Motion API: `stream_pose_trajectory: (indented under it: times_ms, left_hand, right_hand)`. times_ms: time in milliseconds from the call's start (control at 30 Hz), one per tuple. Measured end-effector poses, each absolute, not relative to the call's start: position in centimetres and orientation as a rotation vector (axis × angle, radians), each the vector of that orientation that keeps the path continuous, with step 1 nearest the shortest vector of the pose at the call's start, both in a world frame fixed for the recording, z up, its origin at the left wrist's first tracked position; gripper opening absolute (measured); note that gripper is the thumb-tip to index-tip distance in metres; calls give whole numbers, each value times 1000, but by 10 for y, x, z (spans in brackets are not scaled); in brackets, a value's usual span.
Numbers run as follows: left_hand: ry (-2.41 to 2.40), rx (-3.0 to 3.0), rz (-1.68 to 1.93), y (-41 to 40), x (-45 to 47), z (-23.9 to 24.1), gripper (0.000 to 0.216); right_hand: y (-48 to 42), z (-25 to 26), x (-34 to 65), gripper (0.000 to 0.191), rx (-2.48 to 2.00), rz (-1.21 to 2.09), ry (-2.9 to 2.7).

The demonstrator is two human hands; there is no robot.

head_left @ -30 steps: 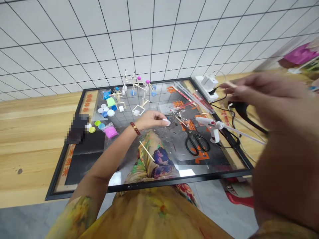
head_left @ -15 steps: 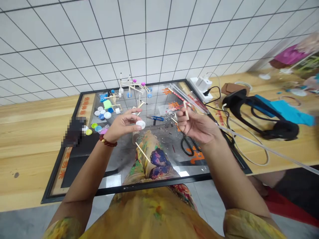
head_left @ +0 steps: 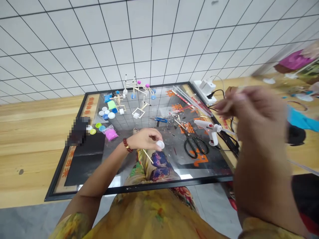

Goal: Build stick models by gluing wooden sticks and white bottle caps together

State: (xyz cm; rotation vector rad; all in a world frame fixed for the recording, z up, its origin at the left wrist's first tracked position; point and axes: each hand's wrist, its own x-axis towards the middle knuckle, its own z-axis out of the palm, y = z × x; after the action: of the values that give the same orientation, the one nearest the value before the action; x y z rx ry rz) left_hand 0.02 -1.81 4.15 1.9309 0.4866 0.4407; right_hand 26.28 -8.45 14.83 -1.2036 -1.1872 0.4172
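My left hand [head_left: 146, 139] reaches over the glass-topped board, pinching a white bottle cap [head_left: 160, 144] between thumb and fingers. A loose wooden stick [head_left: 148, 156] lies just below that hand. My right hand [head_left: 251, 106] is raised at the right, close to the camera and smeared by motion. Its fingertips are pinched together, and a pale blur at them is too unclear to name. Left of that hand, a white hot glue gun [head_left: 211, 130] rests on the board beside black-handled scissors [head_left: 194, 146].
Stick figures on bottle caps [head_left: 133, 96] stand at the back by the tiled wall. Loose caps [head_left: 111, 115] and a pink packet [head_left: 111, 133] lie left. Blue snips [head_left: 160, 119], wood scraps and clear glue sticks [head_left: 191, 99] lie right, near a power strip [head_left: 204, 91].
My right hand has moved right and up toward the camera, uncovering the glue gun. My left hand, still pinching the white cap, has come right and nearer to me. The view has shifted slightly.
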Motion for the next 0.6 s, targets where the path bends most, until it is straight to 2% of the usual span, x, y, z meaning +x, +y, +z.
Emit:
stream_pose_trajectory:
  times_ms: [67,100,200,267,367,467,533,600]
  left_hand:
    - [618,2064,555,-20,-20,41,29]
    - [692,2118,594,-21,-30,41,29]
    - [851,2184,650,-26,-54,48,27]
    - [850,2136,711,-31,-58,56,26]
    - [606,2021,771,-38,-39,69,26]
    - [276,1958,686,-41,-3,71,34]
    - [136,1889,521,-41,17,65,34]
    - [186,1891,417,-42,24,55,32]
  right_hand:
    - [-96,157,270,8,-1169,63,-1116]
    - [-101,160,271,11,-1187,-35,-1121]
    - [-109,160,266,16,-1306,-90,-1265]
    - [-111,155,256,11,-1315,127,-1300]
    - [-108,140,233,8,-1088,836,-1291]
    - [-103,122,212,24,-849,1438,-1331]
    - [-101,119,210,26,-883,1461,-1361]
    - [-101,126,225,19,-1000,1149,-1359]
